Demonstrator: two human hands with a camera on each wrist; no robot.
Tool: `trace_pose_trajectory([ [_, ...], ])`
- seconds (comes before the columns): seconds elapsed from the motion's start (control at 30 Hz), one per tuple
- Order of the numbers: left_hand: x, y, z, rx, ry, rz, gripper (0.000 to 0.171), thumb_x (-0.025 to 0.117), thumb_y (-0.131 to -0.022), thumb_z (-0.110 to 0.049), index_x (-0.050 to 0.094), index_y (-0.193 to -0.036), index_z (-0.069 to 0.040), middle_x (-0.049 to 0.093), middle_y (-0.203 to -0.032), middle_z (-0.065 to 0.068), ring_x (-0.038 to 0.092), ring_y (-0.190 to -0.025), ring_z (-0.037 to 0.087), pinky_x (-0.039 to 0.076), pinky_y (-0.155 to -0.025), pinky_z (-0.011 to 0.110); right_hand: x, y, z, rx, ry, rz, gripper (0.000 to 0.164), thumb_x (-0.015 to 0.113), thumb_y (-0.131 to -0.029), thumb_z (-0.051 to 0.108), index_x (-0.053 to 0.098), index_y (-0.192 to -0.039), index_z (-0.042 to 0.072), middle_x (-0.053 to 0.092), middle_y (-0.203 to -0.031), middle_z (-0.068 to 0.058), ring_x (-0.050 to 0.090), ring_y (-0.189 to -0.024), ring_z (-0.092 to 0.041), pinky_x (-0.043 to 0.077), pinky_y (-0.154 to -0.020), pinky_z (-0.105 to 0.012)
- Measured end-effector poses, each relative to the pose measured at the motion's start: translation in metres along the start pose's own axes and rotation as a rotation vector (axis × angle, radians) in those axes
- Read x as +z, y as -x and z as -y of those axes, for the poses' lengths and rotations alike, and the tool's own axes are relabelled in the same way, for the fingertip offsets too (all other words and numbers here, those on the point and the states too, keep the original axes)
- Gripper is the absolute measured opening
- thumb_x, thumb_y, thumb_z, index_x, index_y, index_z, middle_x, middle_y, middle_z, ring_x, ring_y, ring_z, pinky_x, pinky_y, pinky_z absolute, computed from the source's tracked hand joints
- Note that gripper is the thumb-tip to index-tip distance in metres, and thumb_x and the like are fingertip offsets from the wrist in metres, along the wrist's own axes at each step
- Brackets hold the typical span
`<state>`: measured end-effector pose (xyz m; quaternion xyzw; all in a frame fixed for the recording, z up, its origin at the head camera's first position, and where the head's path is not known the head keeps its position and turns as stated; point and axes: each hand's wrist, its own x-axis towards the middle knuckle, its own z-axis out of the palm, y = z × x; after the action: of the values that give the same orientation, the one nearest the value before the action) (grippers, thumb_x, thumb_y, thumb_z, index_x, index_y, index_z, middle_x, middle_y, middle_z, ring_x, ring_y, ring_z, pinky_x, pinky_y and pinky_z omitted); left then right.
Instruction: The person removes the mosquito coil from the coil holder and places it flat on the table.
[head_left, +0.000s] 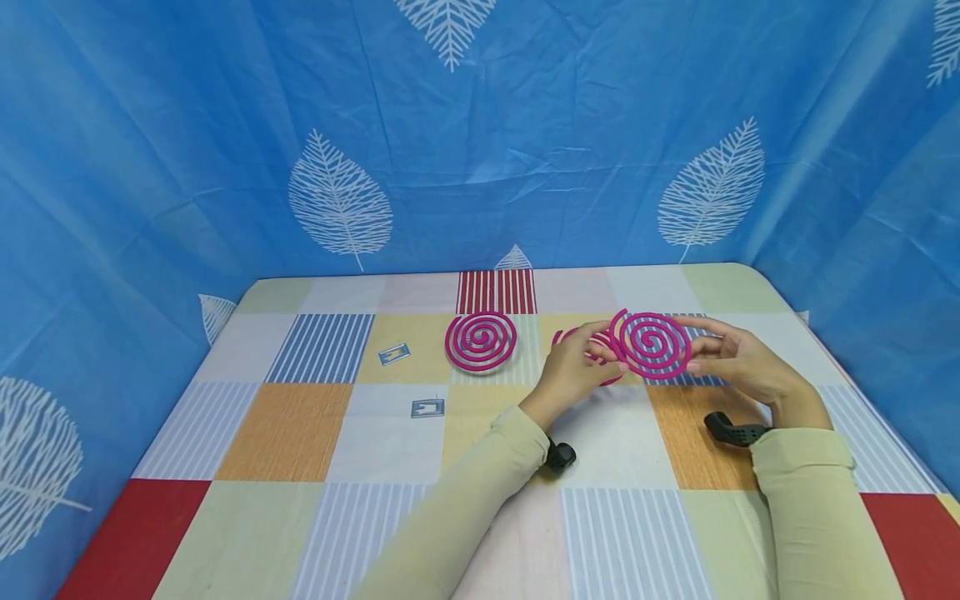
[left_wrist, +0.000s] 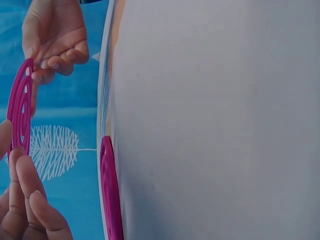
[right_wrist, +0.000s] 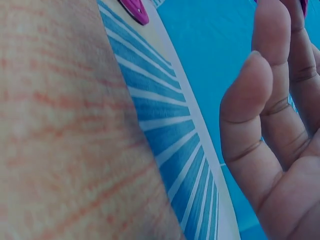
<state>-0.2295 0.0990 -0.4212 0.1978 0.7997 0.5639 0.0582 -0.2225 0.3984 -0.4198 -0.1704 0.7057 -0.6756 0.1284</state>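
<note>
A magenta mosquito coil [head_left: 651, 339] is held up over the table, its flat spiral facing the head camera. My left hand [head_left: 573, 367] pinches its left edge between thumb and fingers. At the opposite edge, my right hand [head_left: 750, 365] grips the coil with thumb and fingertips. Seen edge-on in the left wrist view, the same coil [left_wrist: 21, 107] spans both hands. A second magenta coil [left_wrist: 111, 195] lies on the table, partly hidden behind my left hand in the head view. Further left lies a third coil [head_left: 481, 340].
Two small flat metal pieces with cut-out tongues, one farther back [head_left: 394, 354] and one nearer [head_left: 427, 407], lie left of the coils. A patchwork cloth [head_left: 270, 433] covers the table. Blue curtains [head_left: 525, 167] with white leaf prints surround its back and sides.
</note>
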Motion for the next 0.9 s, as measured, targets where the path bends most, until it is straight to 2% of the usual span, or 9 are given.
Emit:
trace_pose_trajectory([
  [0.13, 0.004, -0.003, -0.001, -0.010, -0.008, 0.007, 0.066, 0.085, -0.094, -0.014, 0.059, -0.154, -0.011, 0.080, -0.100, 0.001, 0.056, -0.069, 0.000, 0.045, -0.066, 0.017, -0.003, 0.002, -0.002, 0.015, -0.020, -0.023, 0.068, 0.060, -0.098, -0.021, 0.067, -0.141, 0.031, 0.077, -0.101, -0.005, 0.074, -0.093, -0.013, 0.061, -0.082, -0.025],
  [0.37, 0.010, -0.007, -0.004, -0.025, -0.024, 0.013, 0.066, 0.086, -0.094, -0.015, 0.059, -0.154, -0.013, 0.080, -0.100, -0.001, 0.055, -0.068, 0.000, 0.044, -0.070, 0.018, -0.006, 0.006, -0.003, 0.038, -0.017, -0.053, 0.066, 0.061, -0.099, -0.018, 0.068, -0.140, 0.033, 0.078, -0.101, -0.003, 0.074, -0.094, -0.013, 0.059, -0.082, -0.025],
  [0.67, 0.016, -0.010, -0.008, -0.067, -0.043, 0.011, 0.066, 0.086, -0.095, -0.016, 0.059, -0.155, -0.015, 0.080, -0.100, -0.004, 0.056, -0.074, 0.000, 0.045, -0.073, 0.019, -0.010, 0.008, -0.007, 0.052, -0.059, -0.051, 0.066, 0.060, -0.099, -0.018, 0.067, -0.141, 0.033, 0.076, -0.099, -0.004, 0.072, -0.090, -0.014, 0.060, -0.078, -0.027],
  [0.9, 0.022, -0.014, -0.009, -0.078, -0.036, 0.028, 0.066, 0.086, -0.095, -0.016, 0.059, -0.156, -0.014, 0.081, -0.100, -0.003, 0.054, -0.064, 0.002, 0.044, -0.067, 0.018, -0.016, 0.013, -0.010, 0.108, -0.021, -0.101, 0.063, 0.063, -0.101, -0.013, 0.067, -0.138, 0.037, 0.075, -0.098, -0.003, 0.070, -0.088, -0.016, 0.060, -0.077, -0.029],
])
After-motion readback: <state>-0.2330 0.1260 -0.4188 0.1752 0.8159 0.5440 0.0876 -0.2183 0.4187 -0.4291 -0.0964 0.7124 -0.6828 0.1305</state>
